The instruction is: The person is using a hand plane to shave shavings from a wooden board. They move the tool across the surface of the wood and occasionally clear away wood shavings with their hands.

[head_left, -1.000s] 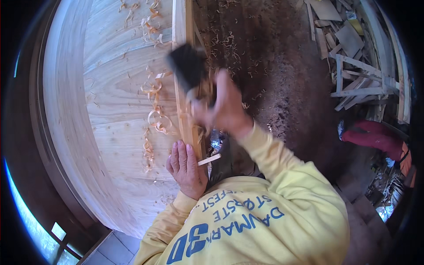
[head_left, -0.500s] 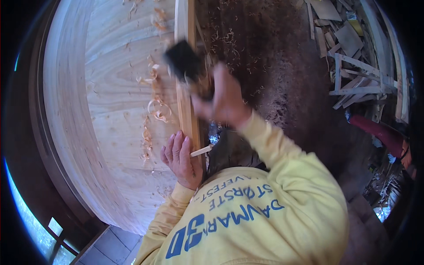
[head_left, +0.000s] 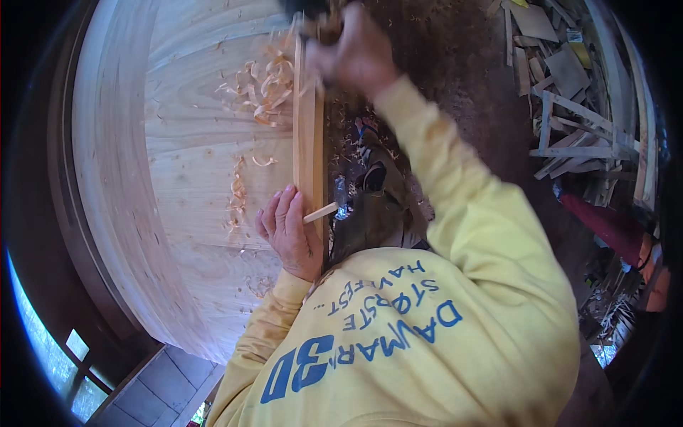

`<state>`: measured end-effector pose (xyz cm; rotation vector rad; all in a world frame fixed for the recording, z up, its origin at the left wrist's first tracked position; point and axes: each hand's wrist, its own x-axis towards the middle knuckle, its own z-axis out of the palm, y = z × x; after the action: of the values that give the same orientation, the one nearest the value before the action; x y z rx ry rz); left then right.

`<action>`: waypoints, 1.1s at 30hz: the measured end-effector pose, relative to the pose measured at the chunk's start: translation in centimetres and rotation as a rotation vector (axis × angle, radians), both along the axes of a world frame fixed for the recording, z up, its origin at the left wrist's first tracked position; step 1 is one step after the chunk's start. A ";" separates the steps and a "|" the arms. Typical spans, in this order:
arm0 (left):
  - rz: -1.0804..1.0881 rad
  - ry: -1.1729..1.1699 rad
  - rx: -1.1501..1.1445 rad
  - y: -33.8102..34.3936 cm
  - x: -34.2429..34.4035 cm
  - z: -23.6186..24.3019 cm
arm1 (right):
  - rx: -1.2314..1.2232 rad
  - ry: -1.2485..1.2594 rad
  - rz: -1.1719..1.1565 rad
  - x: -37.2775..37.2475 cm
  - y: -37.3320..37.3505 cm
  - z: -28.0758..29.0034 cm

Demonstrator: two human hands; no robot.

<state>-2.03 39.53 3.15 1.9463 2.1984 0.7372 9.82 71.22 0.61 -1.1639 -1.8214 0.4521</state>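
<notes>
A long strip of wood [head_left: 308, 135] lies along the right edge of a pale wooden board. My left hand [head_left: 288, 231] grips the near part of this strip, its fingers close together over the left side and its thumb hidden. A short light stick [head_left: 321, 212] juts out to the right beside those fingers. At the far end of the strip, my right hand [head_left: 358, 53] is closed around a dark hand plane [head_left: 304, 7]. The plane is blurred and cut off by the top of the view. Curled shavings [head_left: 270, 89] lie just left of the strip.
The broad wooden board [head_left: 192, 142] fills the left side, with more shavings [head_left: 237, 196] on it. Wood offcuts [head_left: 565, 71] and a small wooden frame [head_left: 580, 151] lie at the far right. My feet [head_left: 373, 176] show on the dark floor.
My right hand has moved away from me along the strip with the hand plane. More shavings are bunched left of the strip. My left hand stays at the same part of it.
</notes>
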 end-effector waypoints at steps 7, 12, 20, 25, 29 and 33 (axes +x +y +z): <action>-0.047 0.035 -0.028 -0.5 -0.2 -0.1 | -0.228 -0.044 0.032 0.8 -9.7 0.6; -0.061 0.036 0.011 0.1 0.2 -0.4 | -0.305 -0.062 -0.198 -0.5 11.6 3.0; -0.064 0.015 0.044 0.1 -0.3 -0.5 | -0.171 -0.006 -0.014 -0.7 -3.0 0.3; -0.072 -0.018 -0.012 -0.5 -0.1 -0.2 | -0.155 -0.003 0.068 0.8 -10.1 1.3; -0.087 -0.025 -0.017 -0.2 0.1 -0.6 | -0.239 -0.012 -0.105 0.5 6.4 1.0; -0.066 -0.016 -0.008 -0.4 0.1 -1.0 | -0.619 0.005 -0.056 0.2 19.6 6.6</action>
<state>-1.96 39.09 2.18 1.9914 2.1138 0.7305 9.99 90.78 7.20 -1.6126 -1.6836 1.0325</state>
